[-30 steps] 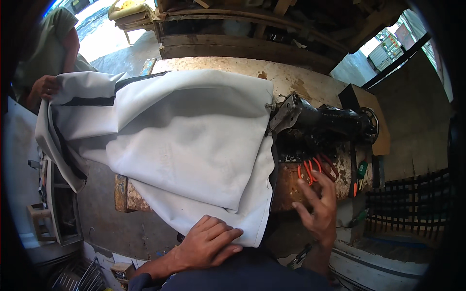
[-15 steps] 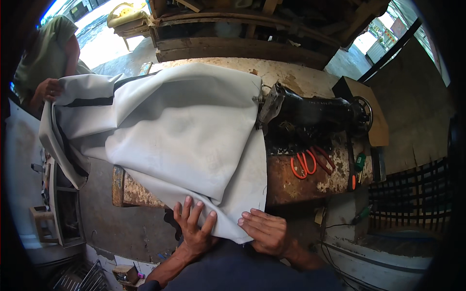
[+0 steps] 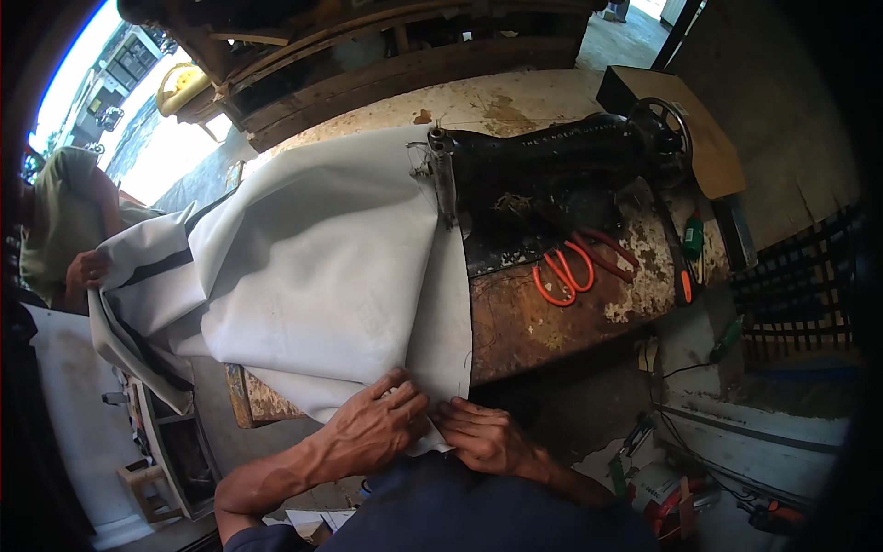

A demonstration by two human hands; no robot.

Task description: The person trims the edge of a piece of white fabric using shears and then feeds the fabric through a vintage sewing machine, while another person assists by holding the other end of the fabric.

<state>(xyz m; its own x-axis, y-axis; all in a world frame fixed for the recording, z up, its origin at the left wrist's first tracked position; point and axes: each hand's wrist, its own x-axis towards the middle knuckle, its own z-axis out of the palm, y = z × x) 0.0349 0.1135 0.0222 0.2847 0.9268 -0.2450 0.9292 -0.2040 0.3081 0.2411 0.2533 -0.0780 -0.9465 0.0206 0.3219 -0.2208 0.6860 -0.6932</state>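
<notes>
A large light-grey sheet of upholstery fabric [image 3: 313,267] lies over the worktable, its right edge at the needle end of a black sewing machine [image 3: 552,175]. Its near corner hangs over the table's front edge, close to my body. My left hand [image 3: 391,414], fingers curled, grips a fold near that corner. Just right of it, my right hand [image 3: 483,437] pinches the fabric's edge between thumb and fingers. The thumbs are mostly hidden. At the far left, another person's hand [image 3: 89,269] holds the folded, dark-striped end.
Orange-handled scissors [image 3: 566,276] rest on the worn worktable [image 3: 524,340], right of the fabric. Farther right are a green-handled tool [image 3: 693,237] and a cardboard box [image 3: 704,138]. A wooden frame [image 3: 386,69] stands behind the table. Tools and cables lie low at the right.
My left hand has gone from spread fingers on the fabric to a curled grip, moving right toward my right hand. The view has shifted and tilted.
</notes>
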